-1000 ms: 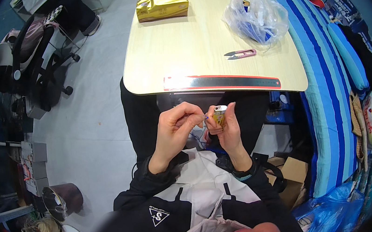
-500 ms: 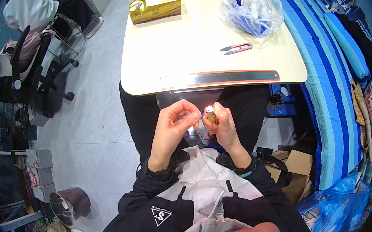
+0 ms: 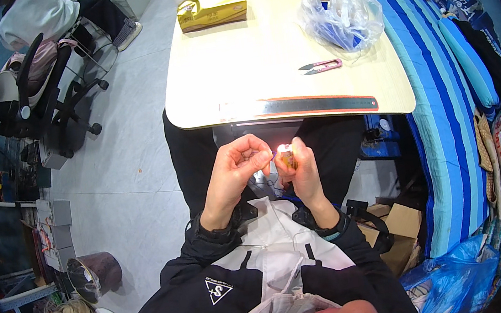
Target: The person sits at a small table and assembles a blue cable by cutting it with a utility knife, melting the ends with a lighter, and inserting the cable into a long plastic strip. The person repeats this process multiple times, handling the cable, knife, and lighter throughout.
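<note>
Thumb now lowered, right fingers clasp a glowing lighter, left fingers pinch thread.

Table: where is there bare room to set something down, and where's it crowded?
The table is barest between tissue pack and ruler, left of the snips; another patch separates tissue pack from plastic bag. Bag and snips crowd the right side. Off the near edge, left hand and the lighter in the right hand sit close.

The right grip holds a glowing lighter beside the left grip.
</note>
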Motion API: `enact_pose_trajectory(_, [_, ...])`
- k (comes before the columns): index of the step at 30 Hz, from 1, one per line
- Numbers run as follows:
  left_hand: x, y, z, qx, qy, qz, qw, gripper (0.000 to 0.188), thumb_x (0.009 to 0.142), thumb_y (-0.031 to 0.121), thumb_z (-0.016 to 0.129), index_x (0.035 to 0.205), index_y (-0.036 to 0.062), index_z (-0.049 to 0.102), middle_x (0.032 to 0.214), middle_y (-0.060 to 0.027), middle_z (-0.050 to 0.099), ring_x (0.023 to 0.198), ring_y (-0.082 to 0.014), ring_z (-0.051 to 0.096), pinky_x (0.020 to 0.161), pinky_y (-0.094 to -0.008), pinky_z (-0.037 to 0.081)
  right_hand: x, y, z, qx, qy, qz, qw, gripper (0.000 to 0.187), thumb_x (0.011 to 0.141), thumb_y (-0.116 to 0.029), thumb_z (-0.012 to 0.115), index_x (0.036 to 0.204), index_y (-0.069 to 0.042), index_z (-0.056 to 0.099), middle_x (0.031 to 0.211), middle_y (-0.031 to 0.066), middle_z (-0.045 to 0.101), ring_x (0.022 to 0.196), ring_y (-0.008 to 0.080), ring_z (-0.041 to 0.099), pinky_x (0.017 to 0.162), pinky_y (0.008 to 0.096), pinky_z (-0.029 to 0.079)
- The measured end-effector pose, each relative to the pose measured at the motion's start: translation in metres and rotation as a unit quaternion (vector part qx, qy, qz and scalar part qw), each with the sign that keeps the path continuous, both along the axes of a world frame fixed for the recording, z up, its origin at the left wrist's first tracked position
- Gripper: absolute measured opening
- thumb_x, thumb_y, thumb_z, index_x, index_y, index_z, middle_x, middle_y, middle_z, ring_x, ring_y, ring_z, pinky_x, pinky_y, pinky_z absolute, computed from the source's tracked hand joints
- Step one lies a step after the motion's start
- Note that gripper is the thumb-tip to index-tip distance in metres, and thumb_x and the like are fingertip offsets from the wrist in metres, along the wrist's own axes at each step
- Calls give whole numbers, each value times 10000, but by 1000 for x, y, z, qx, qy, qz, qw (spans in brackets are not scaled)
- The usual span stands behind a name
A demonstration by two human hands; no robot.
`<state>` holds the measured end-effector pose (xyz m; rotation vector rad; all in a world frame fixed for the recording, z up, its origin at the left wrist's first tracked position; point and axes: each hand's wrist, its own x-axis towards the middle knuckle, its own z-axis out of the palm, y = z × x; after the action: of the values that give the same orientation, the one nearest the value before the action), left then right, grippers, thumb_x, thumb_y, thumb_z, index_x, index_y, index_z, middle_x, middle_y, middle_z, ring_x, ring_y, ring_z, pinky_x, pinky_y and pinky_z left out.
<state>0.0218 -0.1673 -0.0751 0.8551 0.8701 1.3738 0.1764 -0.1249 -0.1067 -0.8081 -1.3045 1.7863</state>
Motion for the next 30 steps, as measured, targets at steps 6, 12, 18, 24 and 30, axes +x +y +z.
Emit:
enact_pose_trajectory(6, [0,-1,-2,-5,-11,2,1000,97,886,88,643,867,-1,608,777,-18,601,661,-81,566,633,-201,436,-1,3,-2,92,67,-19,993,502,1017,-498,267,938,-48,475,730,-12,417,629,43,356,543,191,275])
enact_pose_trajectory(12, [1,-1,-3,8,-11,7,1000,94,884,82,645,883,-6,612,782,-16,601,669,-81,570,634,-198,442,-6,-8,3,140,32,-91,985,306,983,-333,510,1030,-31,500,788,-8,478,672,42,386,569,195,337])
enact_pose_trajectory(18, [3,-2,-4,3,26,19,999,80,887,68,632,885,-9,610,785,-21,602,674,-76,566,636,-192,443,-3,-8,7,249,-44,-174,952,365,763,-269,787,958,-17,609,778,32,549,676,95,494,580,217,384])
enact_pose_trajectory(24, [6,-3,-3,-2,43,19,999,82,883,57,630,875,-18,598,775,-23,596,688,-73,567,638,-196,452,-3,-13,13,400,-137,-247,872,219,697,-108,801,859,-31,677,737,60,537,635,163,552,530,257,414])
enact_pose_trajectory(30, [4,-2,-3,2,46,-2,999,82,880,53,632,866,-17,592,767,-25,592,690,-77,571,639,-200,459,-4,-12,12,484,-154,-268,818,124,766,-79,734,834,-16,651,751,77,556,622,197,578,522,280,432])
